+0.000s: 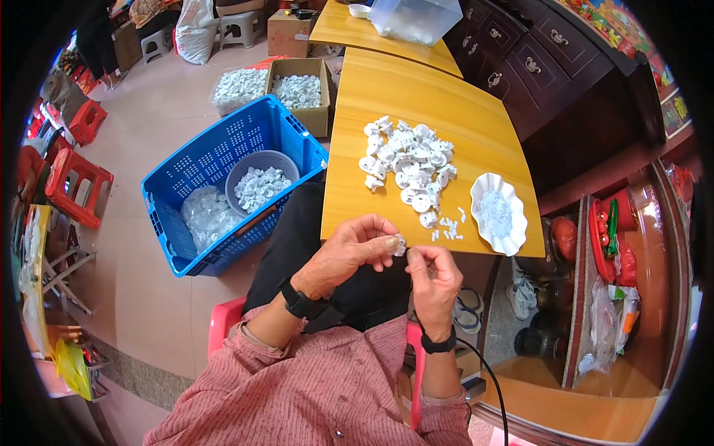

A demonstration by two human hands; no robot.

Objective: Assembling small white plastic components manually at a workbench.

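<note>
Over my lap, at the near edge of the yellow wooden table (401,82), both hands are close together. My left hand (348,251) pinches a small white plastic part (400,246) between thumb and fingers. Just beside it, my right hand (435,279) is closed in a pinch; whatever its fingertips hold is too small to make out. Beyond my hands lies a heap of white round plastic parts (416,160). Several tiny white pieces (448,229) are scattered near the table edge. A white scalloped dish (513,239) to their right holds many more tiny pieces.
On my left stands a blue crate (167,223) holding a grey basin (286,165) of white parts and a clear bag (207,215). Behind it are a filled carton (326,93) and a filled clear bag (236,91). Dark drawers (513,74) and shelves (576,327) border the right.
</note>
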